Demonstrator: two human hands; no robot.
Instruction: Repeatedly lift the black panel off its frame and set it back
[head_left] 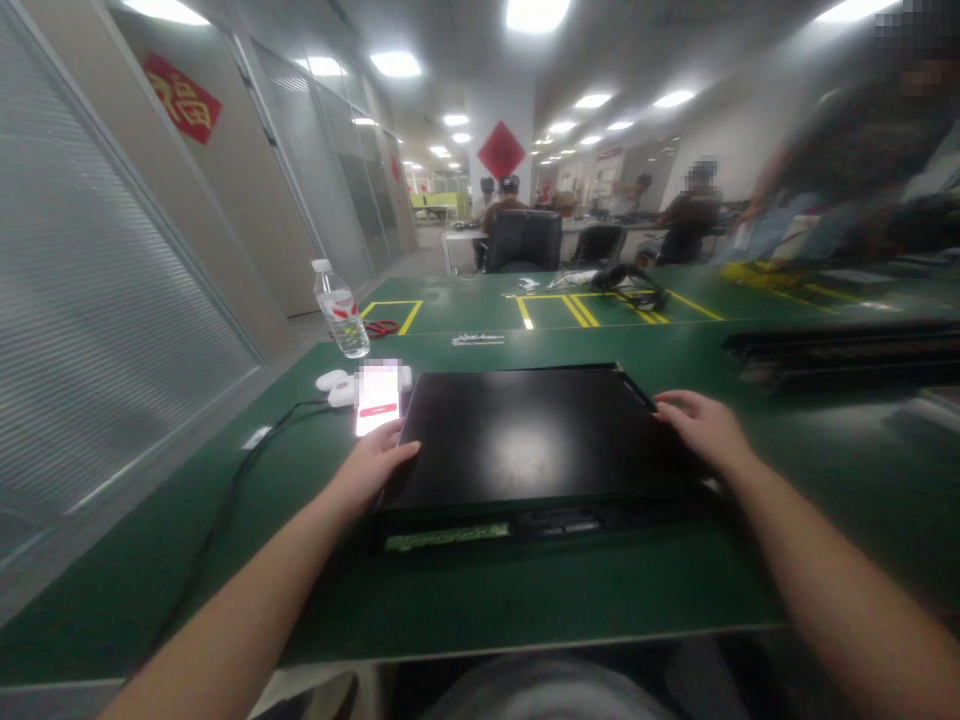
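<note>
Black and flat, the metal case (525, 435) is laid square on the green table mat (525, 590), flanked by both hands, seemingly so that it is steadied evenly. The left hand (371, 468) is pressed to its left edge with fingers loosely extended. The right hand (701, 425) is spread open on the right rear corner. Nothing is gripped. A lit phone (377, 397) is seen just beside the left fingers, with a water bottle (341, 312) beyond.
</note>
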